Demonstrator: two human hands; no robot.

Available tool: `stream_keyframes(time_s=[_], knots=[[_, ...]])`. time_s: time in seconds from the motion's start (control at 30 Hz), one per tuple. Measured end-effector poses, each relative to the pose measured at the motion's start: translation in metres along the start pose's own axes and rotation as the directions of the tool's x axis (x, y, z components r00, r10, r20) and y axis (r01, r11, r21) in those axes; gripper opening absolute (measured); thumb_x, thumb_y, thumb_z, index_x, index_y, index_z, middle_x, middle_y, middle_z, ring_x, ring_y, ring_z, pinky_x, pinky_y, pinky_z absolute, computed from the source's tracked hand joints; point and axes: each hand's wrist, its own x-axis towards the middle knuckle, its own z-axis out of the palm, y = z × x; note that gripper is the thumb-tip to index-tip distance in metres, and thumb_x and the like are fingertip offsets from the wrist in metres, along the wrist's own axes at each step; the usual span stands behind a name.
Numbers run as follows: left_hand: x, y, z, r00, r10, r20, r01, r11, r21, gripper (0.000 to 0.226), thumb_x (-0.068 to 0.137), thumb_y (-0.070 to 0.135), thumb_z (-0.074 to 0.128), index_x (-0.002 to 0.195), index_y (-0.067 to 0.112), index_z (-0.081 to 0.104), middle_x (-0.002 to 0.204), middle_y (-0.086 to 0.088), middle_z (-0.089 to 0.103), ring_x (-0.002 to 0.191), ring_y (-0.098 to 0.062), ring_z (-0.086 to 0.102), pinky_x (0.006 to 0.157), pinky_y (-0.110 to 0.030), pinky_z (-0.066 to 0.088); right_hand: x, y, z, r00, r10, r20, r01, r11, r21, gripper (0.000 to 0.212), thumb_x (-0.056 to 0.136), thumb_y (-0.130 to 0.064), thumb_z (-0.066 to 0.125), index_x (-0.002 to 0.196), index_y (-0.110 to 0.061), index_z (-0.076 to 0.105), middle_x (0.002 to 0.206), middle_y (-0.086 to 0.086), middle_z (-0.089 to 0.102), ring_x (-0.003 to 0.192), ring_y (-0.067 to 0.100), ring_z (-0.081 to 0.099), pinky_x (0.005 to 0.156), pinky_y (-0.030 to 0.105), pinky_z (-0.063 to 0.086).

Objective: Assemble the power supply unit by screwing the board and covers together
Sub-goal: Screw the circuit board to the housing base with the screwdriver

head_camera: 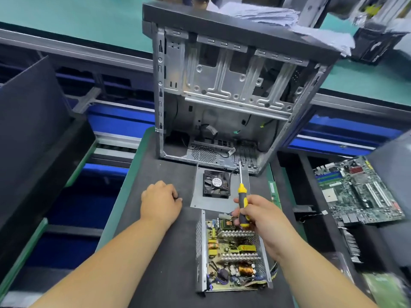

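The power supply (pixel 232 254) lies open on the dark counter (pixel 160 252), near the person, its board (pixel 231 261) sitting in a metal tray with perforated sides. Just beyond it lies a flat metal cover (pixel 201 194) with a black fan (pixel 216 184) on it. The right hand (pixel 255 215) grips a yellow-and-black screwdriver (pixel 242 202) above the tray's far end, tip pointing away. The left hand (pixel 161 200) rests on the counter, fingers curled; a small dark thing shows at its fingertips, too small to identify. An empty computer case (pixel 224 96) stands behind, and a motherboard (pixel 358 192) lies to the right.
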Motion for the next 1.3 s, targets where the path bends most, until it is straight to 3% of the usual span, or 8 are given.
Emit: stream_keyframes(time_s=[0.17,0.3,0.37,0.47,0.6,0.73,1.1,1.3], knots=[[0.004,0.004,0.005,0.999,-0.032,-0.015,0.033,0.997,0.071,0.014,0.088,0.045,0.061,0.084,0.032,0.064,0.097,0.005,0.057,0.096,-0.021,0.052,0.083,-0.033,0.037,-0.001,0.004,-0.003,1.0,-0.002,-0.02,0.002,1.0,0.017,0.023,0.088,-0.005,0.054,0.102,-0.017,0.067,0.081,0.002,0.074,0.073,0.017,0.069,0.1,0.05,0.046],[0.002,0.007,0.003,1.0,-0.024,-0.003,0.024,0.997,0.078,0.012,0.09,0.041,0.06,0.087,0.031,0.065,0.099,0.005,0.057,0.097,-0.021,0.051,0.084,-0.032,0.037,-0.006,0.004,-0.007,0.999,-0.011,-0.032,0.012,1.0,0.015,0.022,0.088,-0.005,0.055,0.101,-0.017,0.068,0.082,0.002,0.074,0.072,0.017,0.068,0.083,0.04,0.05],[-0.001,0.008,-0.001,1.0,-0.006,-0.008,0.007,1.0,0.016,0.009,0.09,0.036,0.061,0.086,0.029,0.064,0.097,0.005,0.055,0.096,-0.022,0.051,0.085,-0.033,0.04,-0.009,0.003,-0.011,0.999,-0.027,-0.034,0.028,0.999,0.019,0.021,0.088,-0.004,0.055,0.101,-0.015,0.068,0.079,0.002,0.073,0.07,0.017,0.065,0.075,0.034,0.048],[-0.008,0.01,-0.011,0.999,0.031,-0.03,-0.038,0.967,-0.252,0.012,0.091,0.026,0.063,0.08,0.027,0.058,0.087,0.009,0.053,0.089,-0.02,0.052,0.074,-0.031,0.044,-0.012,0.001,-0.016,0.996,-0.064,-0.061,0.065,0.998,0.018,0.022,0.091,-0.005,0.051,0.101,-0.015,0.068,0.078,0.002,0.068,0.064,0.015,0.057,0.069,0.031,0.046],[-0.015,0.016,-0.032,0.999,-0.032,0.031,0.044,0.791,-0.61,0.015,0.091,0.022,0.062,0.082,0.033,0.057,0.081,0.007,0.067,0.076,-0.008,0.061,0.062,-0.021,0.043,-0.016,-0.004,-0.023,0.979,-0.165,-0.121,0.166,0.986,0.002,0.022,0.093,-0.012,0.051,0.106,-0.027,0.061,0.07,-0.002,0.067,0.054,0.006,0.051,0.061,0.024,0.042],[-0.02,0.026,-0.057,0.998,0.02,0.053,0.03,0.609,-0.793,0.024,0.089,0.013,0.066,0.082,0.036,0.063,0.083,0.005,0.072,0.08,-0.012,0.066,0.075,-0.026,0.051,-0.023,-0.014,-0.028,0.952,-0.264,-0.156,0.27,0.963,0.021,0.012,0.091,-0.018,0.057,0.09,-0.029,0.062,0.07,0.0,0.067,0.059,0.01,0.052,0.068,0.034,0.042],[-0.043,0.036,-0.09,0.978,0.161,0.132,0.102,0.182,-0.978,0.015,0.09,-0.005,0.061,0.098,0.007,0.067,0.082,-0.004,0.073,0.076,-0.01,0.066,0.072,-0.018,0.054,-0.037,-0.043,-0.013,0.891,-0.438,-0.122,0.447,0.893,0.059,0.011,0.092,-0.022,0.06,0.089,-0.029,0.069,0.07,-0.002,0.067,0.065,0.011,0.055,0.065,0.03,0.046],[-0.046,0.029,-0.091,0.973,0.177,0.146,0.124,0.133,-0.983,0.015,0.091,-0.005,0.06,0.098,0.006,0.068,0.082,-0.004,0.072,0.076,-0.01,0.066,0.073,-0.018,0.054,-0.038,-0.043,-0.006,0.894,-0.437,-0.092,0.44,0.898,0.009,0.021,0.077,-0.043,0.058,0.092,-0.031,0.068,0.072,-0.001,0.068,0.063,0.007,0.055,0.067,0.031,0.047]])
